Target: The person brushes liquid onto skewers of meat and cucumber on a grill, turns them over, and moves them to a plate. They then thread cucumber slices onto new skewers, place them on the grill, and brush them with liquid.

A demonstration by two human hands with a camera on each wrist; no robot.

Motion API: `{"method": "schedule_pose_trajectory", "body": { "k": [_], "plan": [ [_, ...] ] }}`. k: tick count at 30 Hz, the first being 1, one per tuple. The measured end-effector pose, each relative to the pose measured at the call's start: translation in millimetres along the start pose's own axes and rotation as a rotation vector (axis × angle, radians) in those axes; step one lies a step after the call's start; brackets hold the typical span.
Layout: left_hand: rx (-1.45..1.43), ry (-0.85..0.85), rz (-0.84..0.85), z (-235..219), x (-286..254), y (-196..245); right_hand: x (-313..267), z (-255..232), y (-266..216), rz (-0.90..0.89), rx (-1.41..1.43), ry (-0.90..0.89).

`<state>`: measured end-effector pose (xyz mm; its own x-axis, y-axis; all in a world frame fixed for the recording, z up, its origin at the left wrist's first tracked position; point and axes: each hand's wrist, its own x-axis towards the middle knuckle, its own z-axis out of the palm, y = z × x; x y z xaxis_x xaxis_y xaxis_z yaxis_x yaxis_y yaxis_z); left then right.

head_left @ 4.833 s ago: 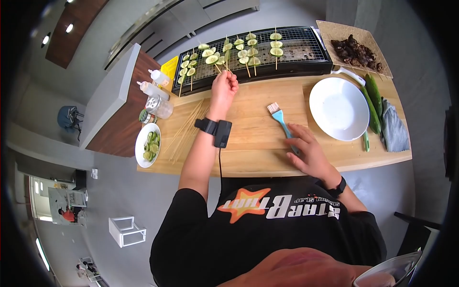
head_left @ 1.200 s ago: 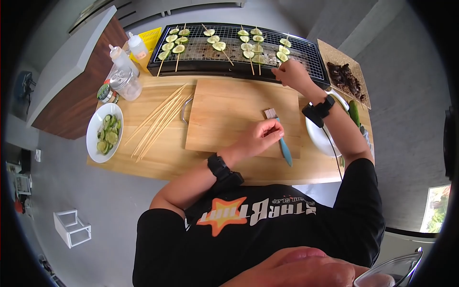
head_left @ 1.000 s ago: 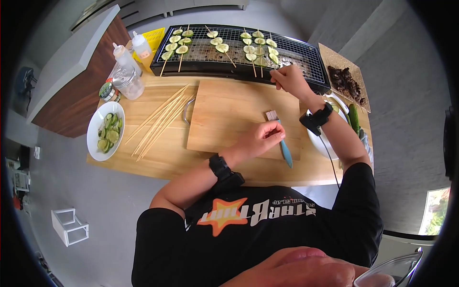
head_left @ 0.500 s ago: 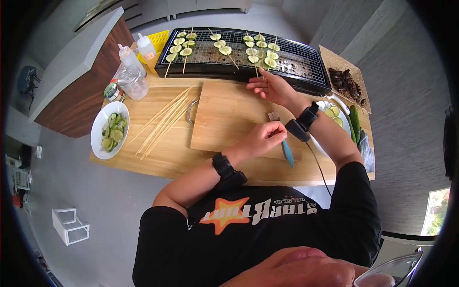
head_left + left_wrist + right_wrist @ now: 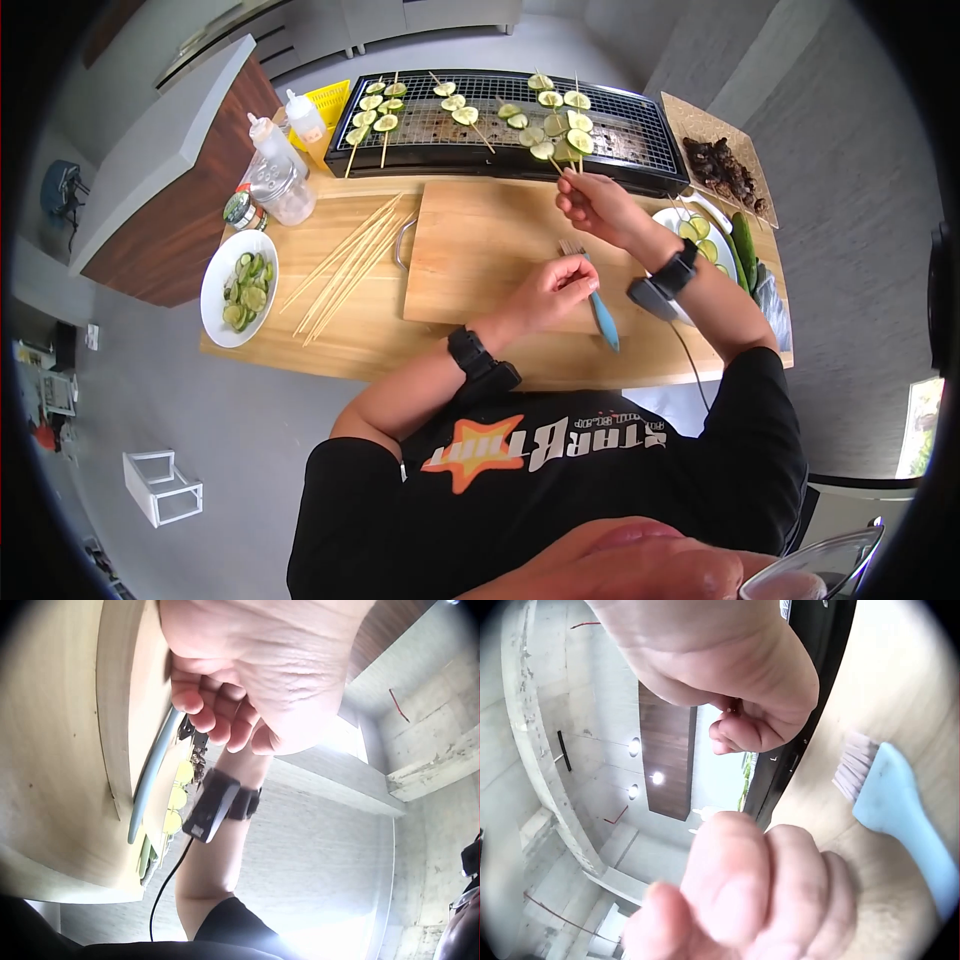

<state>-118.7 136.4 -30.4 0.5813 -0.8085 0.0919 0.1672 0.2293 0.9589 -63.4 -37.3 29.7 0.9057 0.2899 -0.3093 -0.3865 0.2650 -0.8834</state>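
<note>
- One left hand (image 5: 548,290) hangs over the near right part of the cutting board (image 5: 480,250), its fingers loosely curled in together, with nothing seen gripped
- Blue brush (image 5: 603,318) just beside those fingers, lying on the board's right part, bristles away from the person, handle past the near edge; whether a fingertip touches it, I cannot tell
- Several bare sticks (image 5: 340,254) left of the board, with a white bowl (image 5: 213,300) of green slices farther left
- White plate (image 5: 664,216) with round slices right of the board, cucumbers (image 5: 743,250) beyond it
- Right hand (image 5: 605,212) by the board's far right corner, thumb and fingertips clamped on the near end of a loaded skewer (image 5: 556,166); the skewer's slices lie beyond the fingertips, on a slant up to the left, over the grill (image 5: 450,160)
- Clear jar (image 5: 283,195) and two squeeze bottles past the board's far left corner
- Grill beyond the board's far edge, with more loaded skewers across its mesh; dark chunks (image 5: 722,165) on a tray at the far right
</note>
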Motion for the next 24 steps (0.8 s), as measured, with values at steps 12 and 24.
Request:
{"method": "schedule_pose_trajectory", "body": {
  "k": [12, 24],
  "plan": [
    [-0.019, 0.01, -0.018, 0.9, -0.5, 2.6, -209.0, -47.0, -7.0, -0.022, -0.485, 0.328],
    [0.052, 0.008, -0.047, -0.3, -1.5, 6.7, -264.5, -81.7, 49.1, 0.115, -0.604, 0.451]
  ]
}}
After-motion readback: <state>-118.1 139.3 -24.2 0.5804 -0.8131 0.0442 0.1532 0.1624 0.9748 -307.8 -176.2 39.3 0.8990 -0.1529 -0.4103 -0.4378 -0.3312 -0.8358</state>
